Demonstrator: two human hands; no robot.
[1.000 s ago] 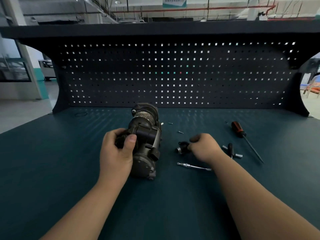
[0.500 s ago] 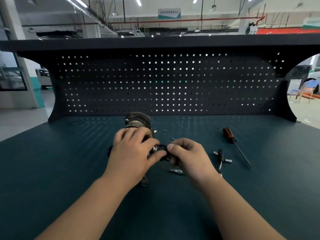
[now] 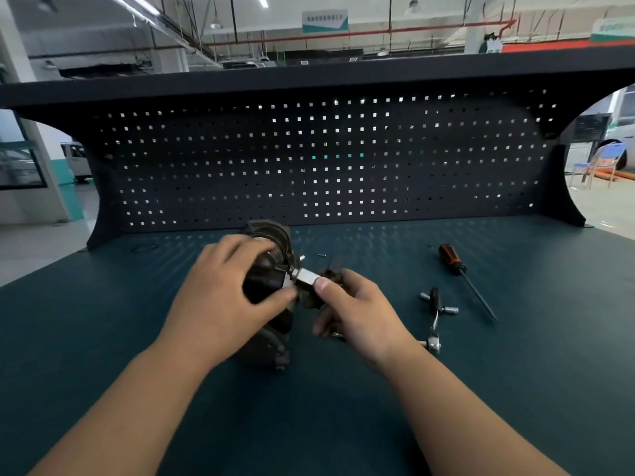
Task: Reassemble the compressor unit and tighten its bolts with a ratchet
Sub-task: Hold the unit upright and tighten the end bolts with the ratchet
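The dark compressor unit point(image 3: 271, 242) lies on the green bench top, its round end toward the pegboard. My left hand point(image 3: 226, 290) grips its body from the left, thumb by the side flange. My right hand point(image 3: 354, 310) pinches a small black fitting with a metal tab point(image 3: 309, 279) and holds it against the compressor's right side. The ratchet point(image 3: 433, 333) lies on the bench just right of my right hand. Much of the compressor is hidden under my hands.
A T-shaped socket tool point(image 3: 438, 302) lies above the ratchet. A red-handled screwdriver point(image 3: 457, 266) lies further right. A small bolt point(image 3: 321, 255) sits behind the compressor. A black O-ring point(image 3: 146, 248) rests at the back left. The pegboard point(image 3: 309, 159) closes off the bench's far side.
My right hand picked the black fitting off the bench and brought it left to the compressor's side. My left hand shifted onto the top of the compressor body.
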